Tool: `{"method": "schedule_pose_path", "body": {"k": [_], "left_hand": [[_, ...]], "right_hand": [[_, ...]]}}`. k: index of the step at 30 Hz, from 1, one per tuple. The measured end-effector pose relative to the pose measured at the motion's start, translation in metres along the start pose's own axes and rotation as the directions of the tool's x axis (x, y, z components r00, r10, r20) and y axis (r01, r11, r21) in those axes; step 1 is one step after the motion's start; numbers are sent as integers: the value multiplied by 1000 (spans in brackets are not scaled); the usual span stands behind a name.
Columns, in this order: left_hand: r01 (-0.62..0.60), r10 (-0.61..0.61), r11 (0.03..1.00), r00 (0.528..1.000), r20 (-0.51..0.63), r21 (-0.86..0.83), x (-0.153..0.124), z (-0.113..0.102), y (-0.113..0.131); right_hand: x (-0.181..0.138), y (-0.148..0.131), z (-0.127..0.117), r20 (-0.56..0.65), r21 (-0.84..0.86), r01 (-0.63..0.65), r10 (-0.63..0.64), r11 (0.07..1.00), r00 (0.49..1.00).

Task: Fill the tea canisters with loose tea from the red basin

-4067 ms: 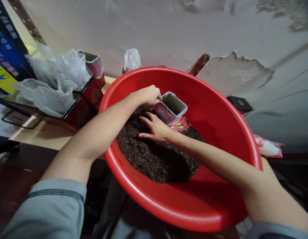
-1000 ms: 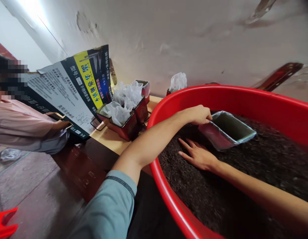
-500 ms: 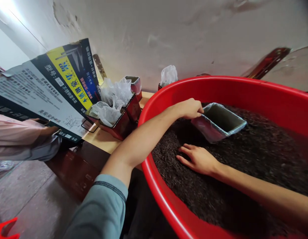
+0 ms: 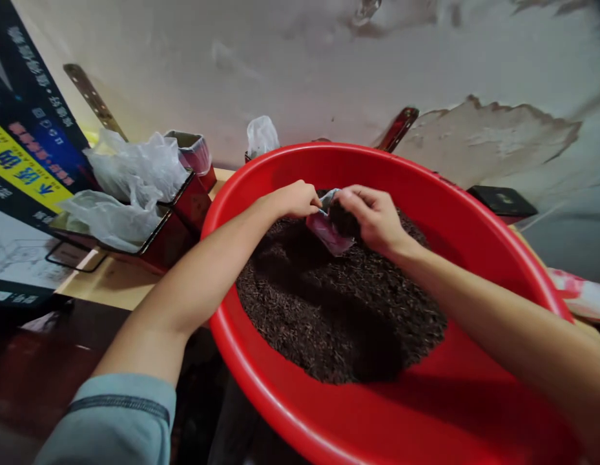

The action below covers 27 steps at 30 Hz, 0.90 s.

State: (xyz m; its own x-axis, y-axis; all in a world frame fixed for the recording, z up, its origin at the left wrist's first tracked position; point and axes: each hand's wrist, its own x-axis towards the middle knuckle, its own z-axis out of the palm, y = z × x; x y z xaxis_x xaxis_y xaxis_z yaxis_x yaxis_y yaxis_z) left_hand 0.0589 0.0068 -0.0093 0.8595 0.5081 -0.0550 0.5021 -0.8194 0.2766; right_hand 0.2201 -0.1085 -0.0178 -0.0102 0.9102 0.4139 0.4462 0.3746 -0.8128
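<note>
Plastic-lined container (image 4: 331, 237): sits on the dark loose leaf, toward the far side of the tub, appearing tilted, its mouth mostly hidden by fingers.
Left hand (image 4: 304, 199): clamps the container's left upper edge in a pinch, arm stretched over the tub's rim.
Right hand (image 4: 377, 219): curls around a clump of leaf at the container's mouth, just beside the left hand; the hands look near but apart.
Container's handling: probably light and stiff-walled, with a thin, slick liner that could slide under fingertips; the upper edge, wall and liner pinched together, looks the surest hold.
Dark loose leaf (image 4: 290, 316): likely light, dry and brittle, tea-like in look; a loose, cupped palm should suit it better than a hard squeeze, which might crumble it.
Red plastic tub (image 4: 455, 219): broad and smooth-walled, bearing the heap of leaf.
Wooden table (image 4: 125, 287): stands at left, carrying red boxes (image 4: 164, 239) topped with crumpled clear bags (image 4: 135, 161).
</note>
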Motion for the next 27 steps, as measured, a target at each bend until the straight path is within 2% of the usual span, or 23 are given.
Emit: {"method": "schedule_pose_path", "body": {"k": [3,5,9,13,17,21,24,27], "left_hand": [[20,-19,1000,1000,9,-5,-1,-1,2],[46,-46,999,999,8,2,-1,-2,3],[62,-63,997,998,17,50,-2,-3,5],[18,-19,999,1000,14,43,-3,-4,5],[19,-20,1000,1000,1,7,-2,-3,5],[32,-32,999,999,-5,-44,-1,-3,4],[46,-46,998,999,-7,-54,-2,-2,4],[44,-45,998,999,-17,-38,-3,-2,3]], "right_hand": [[25,18,-7,-182,148,8,19,989,983],[38,33,-4,-267,167,26,20,986,964],[47,57,5,-379,88,44,-7,995,925],[43,64,6,-431,-66,14,-41,998,901],[36,60,-2,-404,-211,-33,-56,977,913],[28,51,-9,-284,-281,-22,-61,959,957],[22,45,-12,-216,-280,12,-75,960,973],[19,42,-13,-223,-214,-19,-30,977,974]]}}
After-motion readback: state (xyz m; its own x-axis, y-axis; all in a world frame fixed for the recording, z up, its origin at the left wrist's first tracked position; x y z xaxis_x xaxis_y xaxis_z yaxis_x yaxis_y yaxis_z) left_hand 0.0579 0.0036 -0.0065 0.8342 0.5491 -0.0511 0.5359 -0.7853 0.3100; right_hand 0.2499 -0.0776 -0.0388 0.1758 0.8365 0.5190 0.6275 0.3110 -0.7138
